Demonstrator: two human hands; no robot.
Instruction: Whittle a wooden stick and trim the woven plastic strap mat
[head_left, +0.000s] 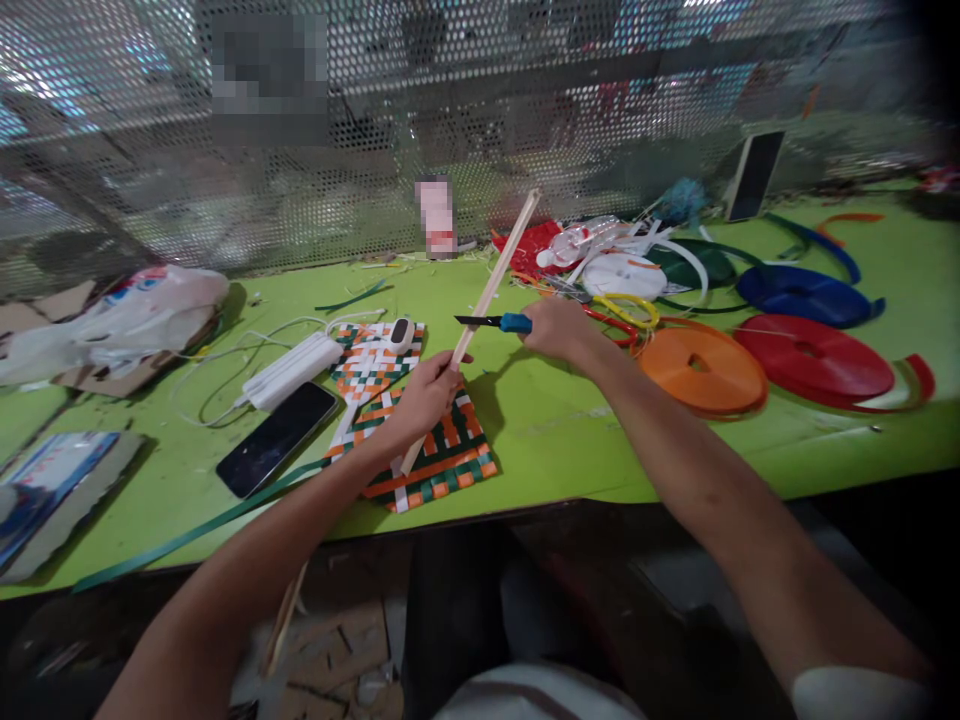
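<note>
My left hand (427, 392) is closed around a long pale wooden strip (496, 280) that slants up and away over the green table. A blue-handled knife (495, 322) sits in my closed right hand (559, 328), its dark blade pointing left and touching the strip just above my left hand. Under the left hand lies a woven mat (442, 455) of orange, green and white bands.
A black phone (277, 437), a white power bank (292, 368) with cable and a plastic bag (127, 318) lie at left. Orange (701, 370), red (814, 358) and blue (799, 293) band rolls, scissors (626, 312) and a standing phone (754, 175) are at right. A perforated metal screen backs the table.
</note>
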